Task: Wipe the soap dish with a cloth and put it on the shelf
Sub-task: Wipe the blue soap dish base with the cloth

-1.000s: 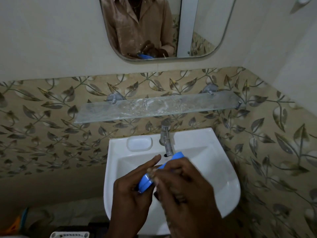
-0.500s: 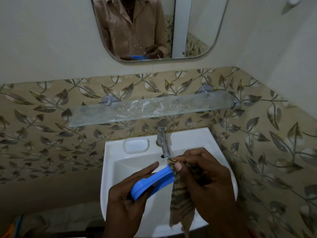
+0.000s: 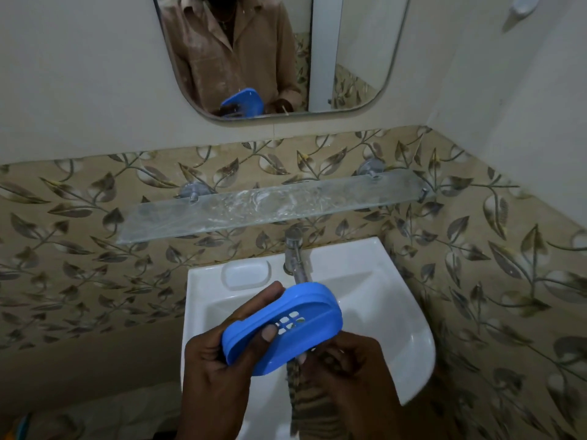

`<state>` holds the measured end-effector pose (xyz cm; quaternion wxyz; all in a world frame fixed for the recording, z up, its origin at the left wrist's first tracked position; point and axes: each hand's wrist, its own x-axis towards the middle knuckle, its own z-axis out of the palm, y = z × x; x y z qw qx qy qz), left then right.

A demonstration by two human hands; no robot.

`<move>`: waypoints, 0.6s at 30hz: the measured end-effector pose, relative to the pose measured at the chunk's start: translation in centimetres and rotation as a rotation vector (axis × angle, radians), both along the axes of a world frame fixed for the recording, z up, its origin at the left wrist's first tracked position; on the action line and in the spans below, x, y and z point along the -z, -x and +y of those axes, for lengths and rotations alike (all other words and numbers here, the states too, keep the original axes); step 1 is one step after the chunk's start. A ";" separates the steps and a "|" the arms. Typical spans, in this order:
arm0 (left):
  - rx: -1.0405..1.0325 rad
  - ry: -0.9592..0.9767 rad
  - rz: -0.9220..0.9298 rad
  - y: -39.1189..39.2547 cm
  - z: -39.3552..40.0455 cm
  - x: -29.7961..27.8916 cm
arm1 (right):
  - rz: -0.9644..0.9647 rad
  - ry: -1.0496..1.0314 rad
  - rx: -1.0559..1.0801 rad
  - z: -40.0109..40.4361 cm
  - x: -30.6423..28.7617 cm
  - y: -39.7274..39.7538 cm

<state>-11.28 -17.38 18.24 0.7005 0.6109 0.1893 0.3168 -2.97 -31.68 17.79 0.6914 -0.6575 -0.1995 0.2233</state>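
Note:
A blue plastic soap dish (image 3: 305, 315) with drain holes is held tilted over the white sink (image 3: 397, 315), its inside facing me. My left hand (image 3: 219, 366) grips its left end, thumb on the inner face. My right hand (image 3: 346, 373) is below the dish's right side, closed on a striped brown cloth (image 3: 309, 404) that hangs down under it. The glass shelf (image 3: 273, 204) runs along the tiled wall above the tap, with nothing standing on it.
A chrome tap (image 3: 295, 255) stands at the back of the sink, just behind the dish. A moulded soap recess (image 3: 246, 274) lies left of it. A mirror (image 3: 273, 52) hangs above the shelf. The side wall closes in at the right.
The dish has turned from edge-on to showing its holed inside and has risen slightly. My right hand with the cloth has dropped from the dish's rim to beneath it.

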 end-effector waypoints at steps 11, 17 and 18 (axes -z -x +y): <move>0.216 0.478 -0.022 -1.6 1.3 1.4 | -0.165 -0.064 -0.093 -1.9 -2.1 -0.8; 0.637 0.930 -0.136 -1.1 1.6 2.7 | -1.037 0.327 -0.106 -2.4 -1.7 -2.1; 0.685 1.056 -0.143 -1.1 1.7 2.6 | -1.099 0.393 -0.140 -2.4 -1.6 -1.9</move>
